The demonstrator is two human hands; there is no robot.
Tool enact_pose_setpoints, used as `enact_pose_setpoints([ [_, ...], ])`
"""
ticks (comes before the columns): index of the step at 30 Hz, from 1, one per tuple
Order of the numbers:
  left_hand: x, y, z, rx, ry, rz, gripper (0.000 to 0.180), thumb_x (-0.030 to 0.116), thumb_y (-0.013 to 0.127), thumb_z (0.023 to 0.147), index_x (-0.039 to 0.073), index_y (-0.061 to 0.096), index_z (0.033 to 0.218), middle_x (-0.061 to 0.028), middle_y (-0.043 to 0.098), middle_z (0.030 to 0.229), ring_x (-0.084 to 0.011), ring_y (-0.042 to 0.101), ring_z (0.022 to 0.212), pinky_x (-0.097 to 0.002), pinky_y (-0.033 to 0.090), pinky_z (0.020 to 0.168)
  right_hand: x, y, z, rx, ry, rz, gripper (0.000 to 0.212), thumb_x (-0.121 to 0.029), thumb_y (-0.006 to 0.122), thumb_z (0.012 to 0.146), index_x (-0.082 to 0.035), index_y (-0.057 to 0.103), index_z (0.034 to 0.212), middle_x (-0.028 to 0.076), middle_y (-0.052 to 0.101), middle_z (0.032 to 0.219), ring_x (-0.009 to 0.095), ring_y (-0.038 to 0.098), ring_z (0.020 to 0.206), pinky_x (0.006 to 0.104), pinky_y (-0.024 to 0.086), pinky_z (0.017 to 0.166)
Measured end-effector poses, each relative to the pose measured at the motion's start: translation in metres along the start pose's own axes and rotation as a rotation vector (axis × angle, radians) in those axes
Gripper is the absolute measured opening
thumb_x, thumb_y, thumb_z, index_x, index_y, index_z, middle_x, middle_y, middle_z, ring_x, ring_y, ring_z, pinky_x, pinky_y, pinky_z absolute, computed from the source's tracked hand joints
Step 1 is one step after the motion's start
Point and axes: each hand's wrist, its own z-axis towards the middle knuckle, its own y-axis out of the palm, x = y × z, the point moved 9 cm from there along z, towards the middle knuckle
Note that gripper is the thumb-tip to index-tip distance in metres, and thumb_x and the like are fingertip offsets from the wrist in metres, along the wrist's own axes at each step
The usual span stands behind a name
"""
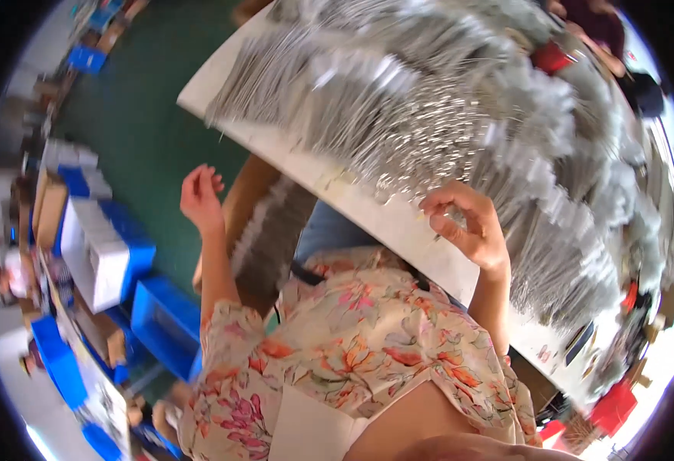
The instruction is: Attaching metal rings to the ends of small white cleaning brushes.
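My right hand (471, 230) is over the near edge of a white table (337, 188). Its thumb and forefinger curve together almost to a pinch; anything between the tips is too small or blurred to make out. Just beyond it lies a heap of thin wires (429, 138) with shiny metal ends. More grey wire bundles (552, 265) spread across the table to the right. To the left, my left hand (202, 198) is raised in the air away from the table, fingers loosely bent and apart, with nothing visible in it.
Blue bins (164, 326) and a white-sided box (99, 253) stand at the left beside the green floor (141, 100). Another person (598, 31) is at the table's far right. A red container (614, 407) is at the lower right.
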Motion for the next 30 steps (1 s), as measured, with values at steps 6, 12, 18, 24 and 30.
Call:
enact_pose_setpoints([
  [6,-0.242,-0.140,-0.072,0.175,-0.558,0.003,0.021,0.014,0.058,0.084,-0.002,0.059,0.098,-0.0084,0.062,0.082,-0.0138,0.060,0.070,-0.0227,0.047,0.057,0.034,0.128,0.046,-0.206,0.123,-0.150,0.014,-0.004,0.070,0.071,-0.002,0.057,0.076,0.003,0.053,0.068,0.011,0.050,0.058,0.0236,0.041,0.053],
  [12,-0.391,-0.238,-0.192,0.145,-0.938,0.733,0.047,0.028,0.064,0.075,-0.004,0.052,0.108,-0.0225,0.057,0.102,-0.0334,0.057,0.092,-0.0404,0.045,0.082,0.040,0.200,0.091,-0.134,-0.030,-0.613,0.023,0.000,0.067,0.072,-0.004,0.046,0.065,0.006,0.043,0.059,0.017,0.040,0.048,0.0294,0.033,0.044],
  [18,-0.468,-0.266,-0.221,0.327,-1.299,0.833,0.070,0.035,0.062,0.076,-0.008,0.033,0.123,-0.0310,0.036,0.127,-0.0431,0.038,0.118,-0.0464,0.035,0.097,0.052,0.237,0.149,-0.025,-0.164,-1.000,0.029,0.000,0.067,0.073,-0.004,0.042,0.059,0.004,0.039,0.055,0.017,0.036,0.046,0.0293,0.031,0.043],
  [24,-0.572,-0.270,-0.224,0.012,-1.244,0.999,0.088,0.046,0.056,0.078,-0.008,0.017,0.134,-0.0310,0.026,0.136,-0.0430,0.028,0.125,-0.0472,0.027,0.103,0.073,0.246,0.159,-0.024,-0.211,-1.233,0.038,-0.005,0.068,0.076,-0.005,0.037,0.055,0.002,0.034,0.052,0.013,0.031,0.044,0.0284,0.027,0.042],
  [30,-0.668,-0.245,-0.213,-0.530,-0.978,1.127,0.072,0.045,0.048,0.082,0.004,0.026,0.137,-0.0166,0.025,0.143,-0.0314,0.021,0.132,-0.0449,0.024,0.105,0.081,0.243,0.160,0.042,-0.209,-1.282,0.044,-0.008,0.066,0.081,-0.006,0.031,0.054,-0.002,0.025,0.051,0.008,0.020,0.047,0.0274,0.018,0.043],
])
